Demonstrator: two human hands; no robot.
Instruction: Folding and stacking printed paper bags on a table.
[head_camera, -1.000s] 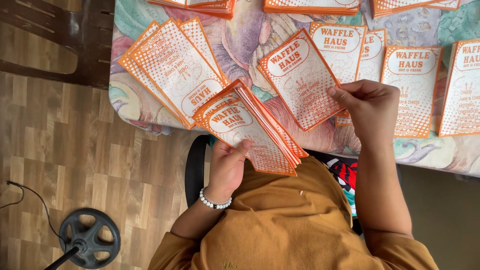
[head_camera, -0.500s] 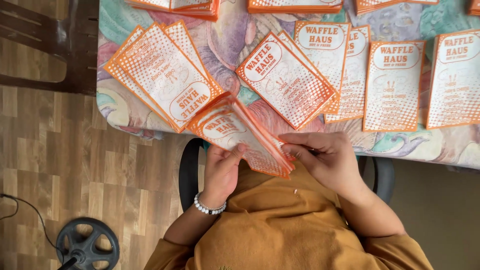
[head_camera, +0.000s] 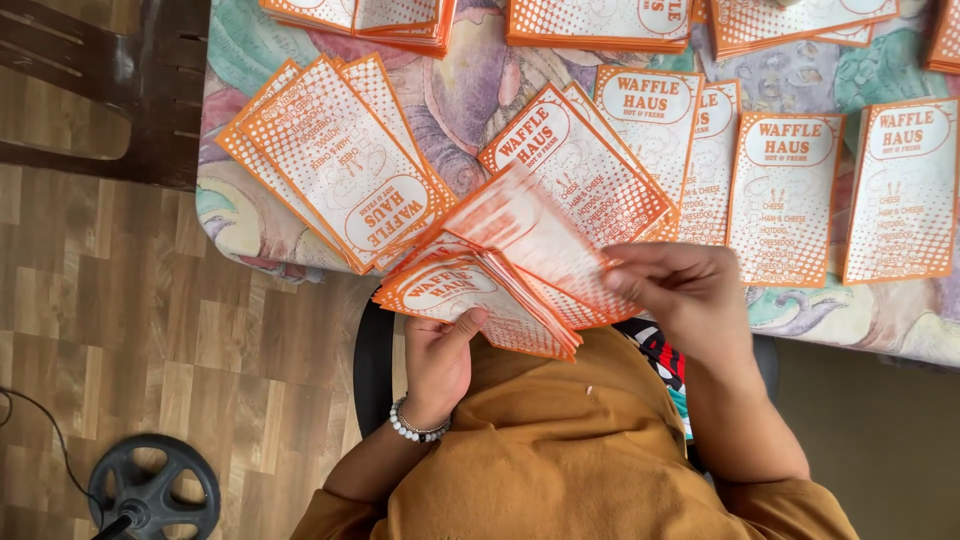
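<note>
Below the table edge (head_camera: 300, 262), over the lap, a stack of orange-and-white paper bags (head_camera: 470, 300) is gripped from beneath by the left hand (head_camera: 440, 360), thumb laid on top. One bag (head_camera: 535, 245), motion-blurred, is pinched by the right hand (head_camera: 690, 300); its fingertips are hard to make out. Rows of bags at the top (head_camera: 600, 20) are cut off.

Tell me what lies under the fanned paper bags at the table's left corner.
Under the fanned paper bags a pastel patterned tablecloth shows around them; whatever sits beneath the cloth is covered.
</note>
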